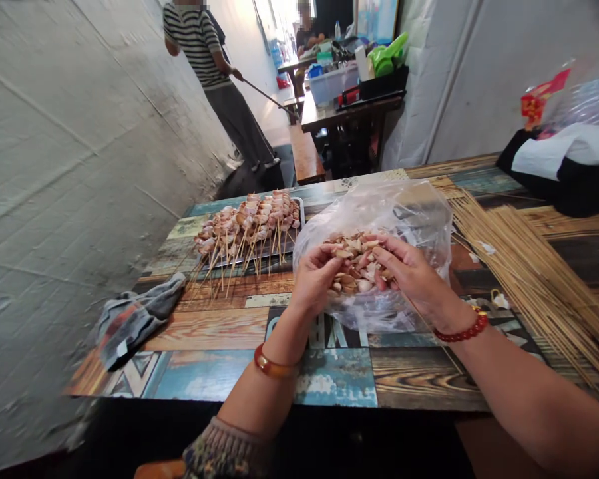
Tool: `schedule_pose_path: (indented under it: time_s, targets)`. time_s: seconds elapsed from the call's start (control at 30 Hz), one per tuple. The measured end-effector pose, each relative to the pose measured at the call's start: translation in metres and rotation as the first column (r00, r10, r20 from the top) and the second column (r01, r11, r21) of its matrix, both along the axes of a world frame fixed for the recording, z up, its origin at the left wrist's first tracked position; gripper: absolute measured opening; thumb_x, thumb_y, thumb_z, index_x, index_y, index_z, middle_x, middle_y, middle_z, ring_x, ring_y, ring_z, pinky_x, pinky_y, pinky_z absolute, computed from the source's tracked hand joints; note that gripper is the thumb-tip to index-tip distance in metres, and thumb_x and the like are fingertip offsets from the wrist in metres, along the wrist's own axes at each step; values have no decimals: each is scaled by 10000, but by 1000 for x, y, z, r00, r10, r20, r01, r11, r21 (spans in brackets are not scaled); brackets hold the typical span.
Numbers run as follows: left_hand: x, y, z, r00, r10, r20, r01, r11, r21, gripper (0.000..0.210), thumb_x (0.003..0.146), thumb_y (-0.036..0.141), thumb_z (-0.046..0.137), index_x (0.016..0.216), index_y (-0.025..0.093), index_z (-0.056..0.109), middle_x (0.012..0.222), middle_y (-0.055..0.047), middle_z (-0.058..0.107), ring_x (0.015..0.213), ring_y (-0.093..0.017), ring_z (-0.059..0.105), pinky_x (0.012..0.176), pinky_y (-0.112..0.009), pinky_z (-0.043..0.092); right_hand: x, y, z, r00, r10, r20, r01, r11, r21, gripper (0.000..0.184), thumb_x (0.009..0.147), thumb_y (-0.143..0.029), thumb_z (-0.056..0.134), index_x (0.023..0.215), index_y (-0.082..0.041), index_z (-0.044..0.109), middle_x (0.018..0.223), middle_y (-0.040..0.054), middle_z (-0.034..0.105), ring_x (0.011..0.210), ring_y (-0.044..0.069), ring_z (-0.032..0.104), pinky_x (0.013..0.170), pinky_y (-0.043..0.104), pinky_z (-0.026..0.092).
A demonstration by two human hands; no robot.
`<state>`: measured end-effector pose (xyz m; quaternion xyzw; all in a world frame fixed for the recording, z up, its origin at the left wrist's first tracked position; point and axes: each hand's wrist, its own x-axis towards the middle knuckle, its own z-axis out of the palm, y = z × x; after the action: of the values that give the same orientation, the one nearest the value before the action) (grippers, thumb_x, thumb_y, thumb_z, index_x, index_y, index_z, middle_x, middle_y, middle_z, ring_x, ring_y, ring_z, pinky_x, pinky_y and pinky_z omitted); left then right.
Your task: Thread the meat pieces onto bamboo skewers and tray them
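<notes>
Garlic cloves (364,285), pale with some brownish skin, fill a clear plastic bag (424,199) spread open on the table. My left hand (317,276) is at the bag's left side, thumb and fingers pinched on a clove at the top of the pile. From the right, my right hand (416,276) reaches over the same pile with curled fingers. A thin bamboo skewer (436,332) runs out below its palm toward the table's front edge; the skewer's tip is hidden among fingers and cloves.
Loaded skewers (254,223) lie on a metal tray (302,211) at the back left. Many bare bamboo sticks (534,273) lie at right. A grey cloth (140,316) rests at left, a black bag (574,179) at the back right. A person (204,60) stands beyond the table holding a long pole.
</notes>
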<state>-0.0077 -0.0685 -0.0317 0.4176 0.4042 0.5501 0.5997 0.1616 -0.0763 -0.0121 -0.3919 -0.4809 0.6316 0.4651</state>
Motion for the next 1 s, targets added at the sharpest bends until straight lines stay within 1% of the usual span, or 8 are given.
schedule_pose_path:
  time_s: [0.03,0.1,0.2,0.37,0.47,0.63,0.83,1.0]
  targets:
    - [-1,0,1,999,15,49,-15,1000,-6,242,653,272,798,829,158,676,740,-9,692,653,-97,631,643,-207,508,0,0,-1,1000,-8,-6,8,1000,0,386,854,-413,599,1165,-187,566,834,-2,637,433,39,493,367,175,348]
    - [-3,1,3,994,28,104,-27,1000,-12,257,630,242,810,831,153,676,749,-11,699,668,-92,637,677,-205,509,-2,-1,-3,1000,21,20,-22,1000,10,389,862,-408,586,1179,-184,553,818,-2,634,427,44,488,369,182,362]
    - [-4,1,5,991,30,129,-28,999,-22,256,637,251,811,834,145,687,746,-13,703,666,-88,639,693,-206,508,-6,-3,-9,992,70,101,-75,996,39,401,877,-385,568,1226,-192,528,815,0,633,421,53,493,385,199,395]
    - [-3,0,7,987,45,152,-40,998,-40,281,625,288,827,841,145,716,743,-11,707,654,-86,640,687,-206,511,-11,-6,-18,972,100,214,-123,987,99,451,908,-349,525,1338,-218,480,813,8,646,433,70,509,410,214,417]
    - [-4,0,7,989,55,137,-49,998,-47,282,613,276,835,842,153,724,759,-14,713,653,-88,641,687,-217,511,-11,-6,-21,962,105,253,-142,981,133,444,918,-334,508,1348,-224,482,798,6,644,432,74,505,422,221,420]
    - [-4,1,5,993,85,83,-80,995,-52,293,594,275,836,841,158,729,740,-20,708,638,-102,633,643,-232,504,-10,-5,-24,951,93,295,-139,981,136,452,924,-346,497,1358,-223,483,756,8,644,430,90,509,427,235,424]
    - [-4,2,-1,984,177,-7,-176,983,42,275,613,280,820,821,149,697,771,-28,712,649,-110,639,663,-248,526,-11,-6,-25,918,70,390,-158,968,196,495,930,-323,475,1415,-230,440,634,-25,589,420,106,528,440,241,434]
    - [-4,2,-3,984,170,-49,-165,982,93,283,635,287,819,835,139,684,780,-34,711,680,-116,651,685,-245,529,-11,-6,-23,907,38,420,-149,961,234,548,919,-298,479,1455,-214,406,623,-32,561,415,108,527,435,246,430]
